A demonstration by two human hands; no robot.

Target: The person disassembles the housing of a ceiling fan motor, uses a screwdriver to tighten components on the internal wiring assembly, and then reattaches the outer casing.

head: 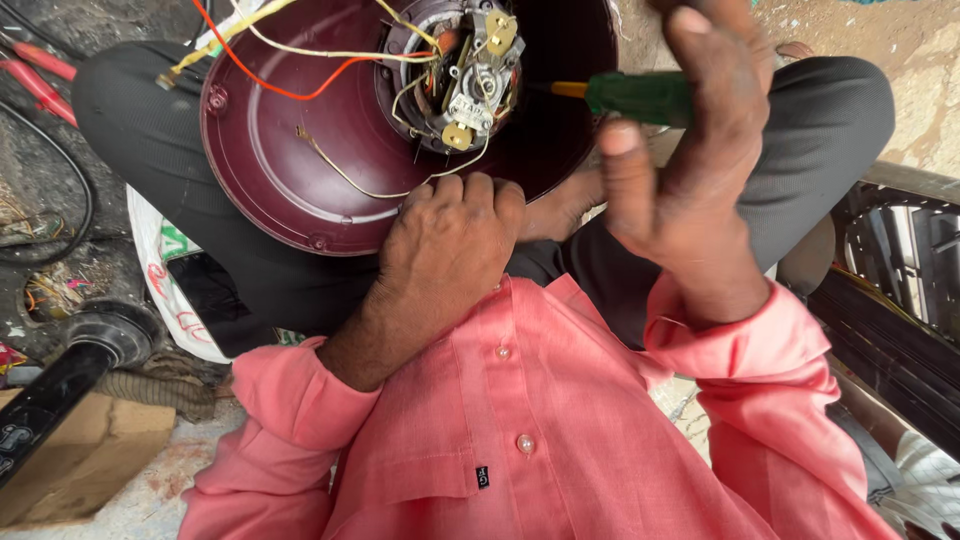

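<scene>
A round maroon plastic housing (pixel 300 160), dish-shaped with its hollow side up, is propped on the lap of a seated person in a pink buttoned shirt (pixel 540 440) and dark trousers (pixel 250 260). At the centre of the housing a small motor and switch assembly (pixel 465 75) of grey metal and cream plastic parts is exposed, and loose wires are spread across the dish: 1 orange wire (pixel 270 85) and several pale yellow wires (pixel 345 175).

The left hand (pixel 450 245) is curled over the near rim of the housing, fingers folded in a loose fist against the edge, so the housing is steadied by it. The right hand (pixel 690 160) is closed around the green plastic handle of a screwdriver (pixel 635 97), whose yellow collar and dark shaft are pointed left toward the assembly; whether the tip touches it cannot be told.

A white plastic bag (pixel 165 285) with green and red printing is seen under the left leg. A black cylindrical part (pixel 75 365) is laid over a flat brown cardboard piece (pixel 85 460) at the lower left. 2 red tool handles (pixel 40 75) lie on the ground at the upper left, beside a black cable (pixel 80 190). A dark slatted plastic grille (pixel 900 270) is seen at the right edge.
</scene>
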